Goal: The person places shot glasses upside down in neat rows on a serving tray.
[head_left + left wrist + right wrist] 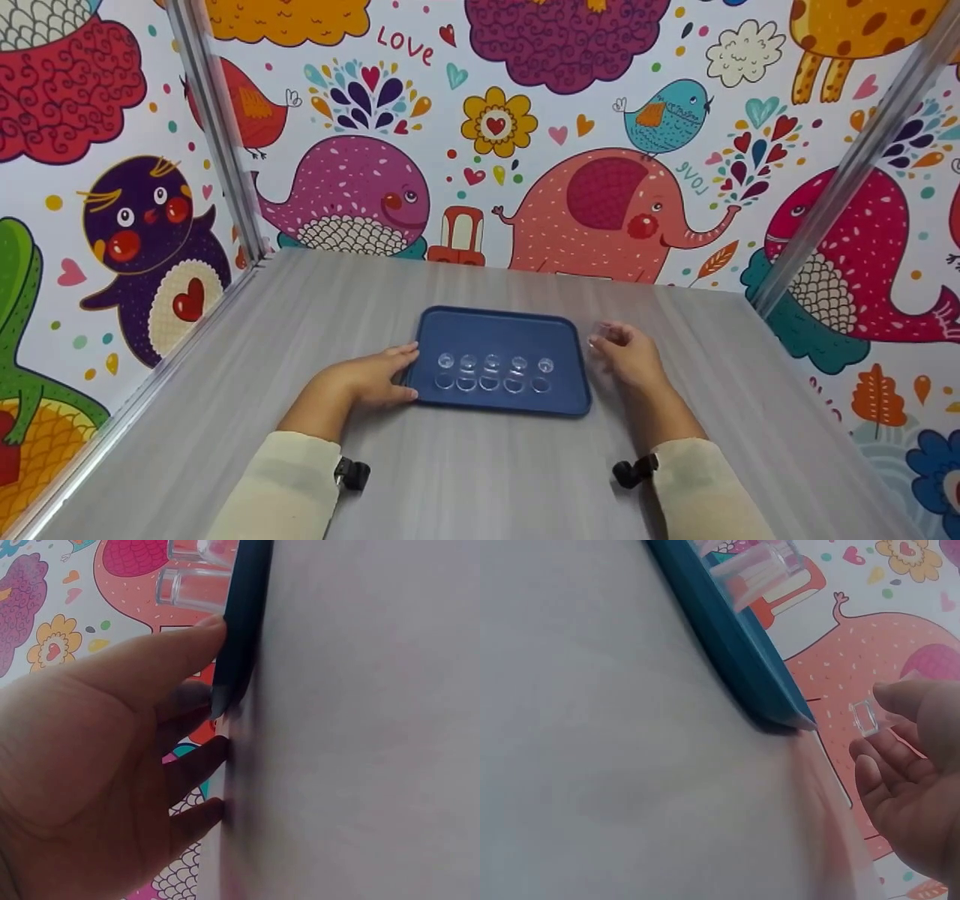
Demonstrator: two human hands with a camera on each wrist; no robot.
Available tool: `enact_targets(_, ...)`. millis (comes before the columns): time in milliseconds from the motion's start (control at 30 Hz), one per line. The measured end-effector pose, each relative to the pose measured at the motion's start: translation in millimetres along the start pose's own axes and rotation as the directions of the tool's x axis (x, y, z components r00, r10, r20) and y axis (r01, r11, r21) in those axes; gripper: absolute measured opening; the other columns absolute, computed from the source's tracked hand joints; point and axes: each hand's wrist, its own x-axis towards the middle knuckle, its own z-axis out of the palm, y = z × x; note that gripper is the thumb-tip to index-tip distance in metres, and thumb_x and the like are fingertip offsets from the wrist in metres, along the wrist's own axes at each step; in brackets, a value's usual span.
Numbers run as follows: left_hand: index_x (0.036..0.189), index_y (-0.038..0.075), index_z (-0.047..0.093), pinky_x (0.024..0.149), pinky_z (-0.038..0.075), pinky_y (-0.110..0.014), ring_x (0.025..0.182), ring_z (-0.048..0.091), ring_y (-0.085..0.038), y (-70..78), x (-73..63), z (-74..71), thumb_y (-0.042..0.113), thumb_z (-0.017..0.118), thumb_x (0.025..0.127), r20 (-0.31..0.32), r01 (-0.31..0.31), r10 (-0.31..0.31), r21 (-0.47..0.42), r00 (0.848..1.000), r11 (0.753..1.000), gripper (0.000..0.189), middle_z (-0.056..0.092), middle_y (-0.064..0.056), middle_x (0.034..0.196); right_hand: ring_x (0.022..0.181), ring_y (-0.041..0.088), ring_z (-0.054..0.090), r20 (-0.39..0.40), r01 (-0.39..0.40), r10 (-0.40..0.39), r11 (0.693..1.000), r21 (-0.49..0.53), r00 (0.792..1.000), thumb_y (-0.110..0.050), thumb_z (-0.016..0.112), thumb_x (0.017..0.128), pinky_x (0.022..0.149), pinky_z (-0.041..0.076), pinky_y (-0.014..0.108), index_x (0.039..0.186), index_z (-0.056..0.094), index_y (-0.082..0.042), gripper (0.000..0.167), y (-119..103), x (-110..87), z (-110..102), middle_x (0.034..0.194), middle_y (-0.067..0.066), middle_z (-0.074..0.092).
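A blue rectangular tray [495, 330] lies on the table, carrying a row of several small clear glasses [491, 364] that stand upside down, thick bases up. At the tray's left side is my left hand [367, 377]; its thumb touches the rim and its fingers are spread along that edge. My right hand [634, 356] is just off the tray's right side and pinches another small clear glass [865, 718] between thumb and fingers. The thick end of this glass shows past the fingertips in the right wrist view, while the rest is hidden by the hand.
The grey wood-grain table [337, 300] extends around the tray. Its back meets a wall [570, 120] printed with cartoon animals. Metal posts [221, 135] rise at the back corners.
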Motion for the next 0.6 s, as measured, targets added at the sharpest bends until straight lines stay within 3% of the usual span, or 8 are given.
enact_targets(233,0.168,0.009,0.034,0.135,0.024,-0.057,0.166,0.025,-0.037,-0.1,-0.8,1.4,0.038,0.072,0.102,0.004,0.013,-0.013,0.006,1.0,1.0,0.082,0.023,-0.003,0.181,0.105,0.029,0.075,0.035,-0.033,0.033,0.999,0.015,0.999,-0.029,0.074,0.103,0.082,0.065,0.036,0.146,0.063,-0.011,0.047,-2,-7.9,-13,0.12,0.009,0.066)
enact_targets(400,0.168,0.008,0.034,0.135,0.024,-0.057,0.166,0.025,-0.037,0.3,-0.6,1.4,0.037,0.073,0.102,-0.002,0.01,-0.01,0.008,1.0,1.0,0.082,0.024,-0.004,0.18,0.116,0.033,0.07,0.053,-0.034,0.032,0.999,0.032,0.998,-0.035,0.073,0.103,0.096,0.064,0.041,0.137,0.063,-0.008,0.045,-9,-13.0,-16,0.122,0.009,0.066)
enact_targets(600,0.168,0.008,0.034,0.135,0.024,-0.057,0.166,0.025,-0.037,0.2,0.9,1.3,0.037,0.072,0.102,-0.001,0.005,-0.005,0.016,1.0,1.0,0.082,0.024,-0.004,0.18,0.126,0.032,0.07,0.07,0.014,-0.02,0.997,0.08,0.997,-0.038,0.076,0.101,0.101,0.062,0.033,0.136,0.061,-0.01,0.047,-22,-19.5,-10,0.133,0.015,0.071)
